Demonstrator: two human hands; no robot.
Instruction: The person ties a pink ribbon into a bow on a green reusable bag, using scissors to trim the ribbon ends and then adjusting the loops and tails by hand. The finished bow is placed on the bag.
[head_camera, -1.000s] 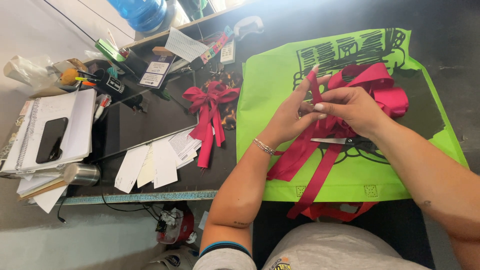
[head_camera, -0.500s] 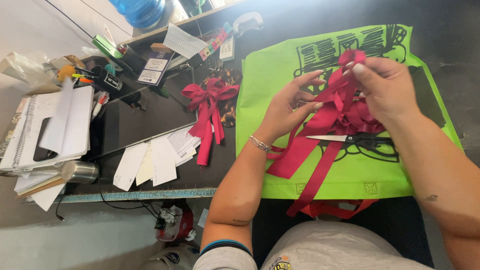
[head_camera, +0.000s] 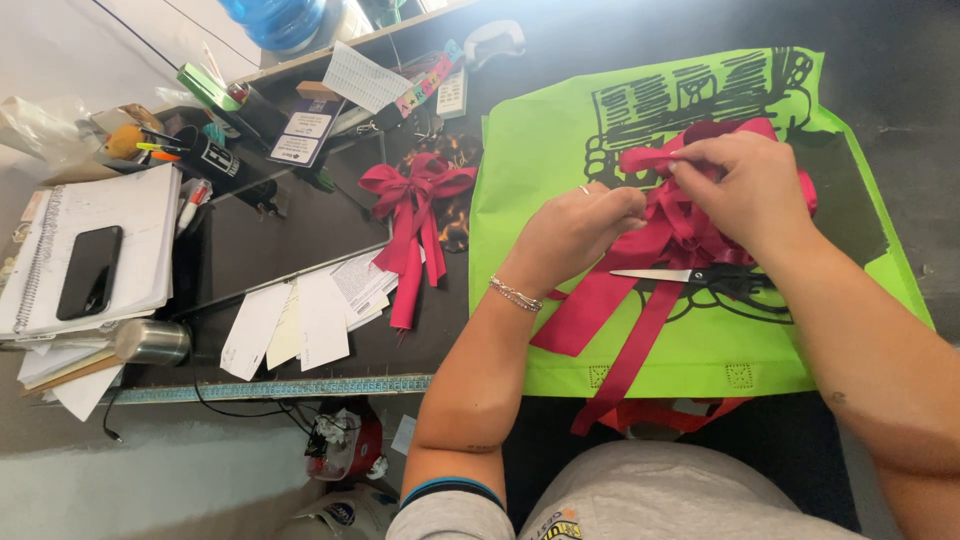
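Observation:
Both hands work a bunch of red ribbon (head_camera: 668, 236) over a lime-green bag (head_camera: 560, 160) lying flat on the dark table. My left hand (head_camera: 578, 232) is closed on folds of the ribbon at its left side. My right hand (head_camera: 742, 185) pinches a ribbon loop near the top, fingers pointing left. Long ribbon tails (head_camera: 620, 350) trail down toward me past the bag's front edge. Black-handled scissors (head_camera: 700, 277) lie on the bag just below my right hand, blades pointing left.
A finished red bow (head_camera: 412, 205) lies left of the bag. Further left are white paper slips (head_camera: 300, 315), a metal cylinder (head_camera: 150, 342), a spiral notebook (head_camera: 130, 240) with a black phone (head_camera: 90, 270) on it, and pens and clutter at the back. A ruler strip (head_camera: 270, 388) edges the table.
My right hand rose from the middle of the ribbon bunch to its upper part, drawing a loop leftward. The left hand closed tighter on the folds. The scissors came into view.

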